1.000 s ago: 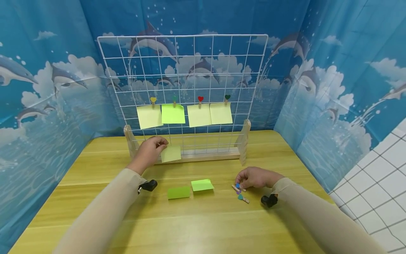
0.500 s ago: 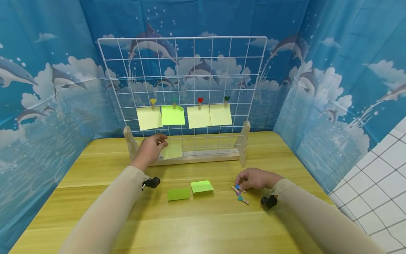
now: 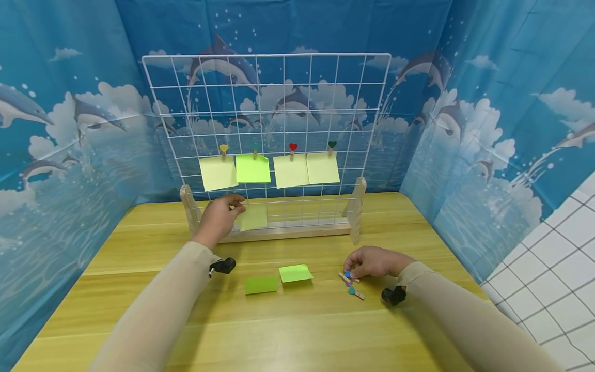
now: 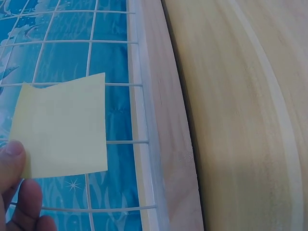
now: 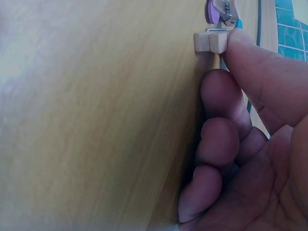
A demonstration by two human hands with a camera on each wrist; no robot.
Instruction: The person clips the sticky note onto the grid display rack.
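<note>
Between thumb and fingers of my left hand (image 3: 218,217) is the left edge of a pale yellow sticky note (image 3: 254,218). The note (image 4: 65,130) overlaps the lower wires of the white wire grid (image 3: 284,110), below the hanging row. My right hand (image 3: 374,261) is low at the table on the right, among several small wooden clothespins with heart tops. Its thumb and index finger pinch one wooden clothespin (image 5: 219,42); the index fingertip is partly hidden. A purple heart (image 5: 212,12) shows close beside it. Nearer me lies a clothespin with a teal heart (image 3: 351,291).
Heart clothespins hold sticky notes on the grid: pale yellow (image 3: 218,173), bright green (image 3: 253,169) and two more pale ones at right. Wooden feet (image 3: 357,209) and a wooden bar carry the grid. Two green notes (image 3: 261,284) lie on the wooden table (image 3: 288,330).
My left hand has shifted slightly up and toward the grid with the sticky note, which now overlaps the wires higher up. My right hand has stayed at the clothespins.
</note>
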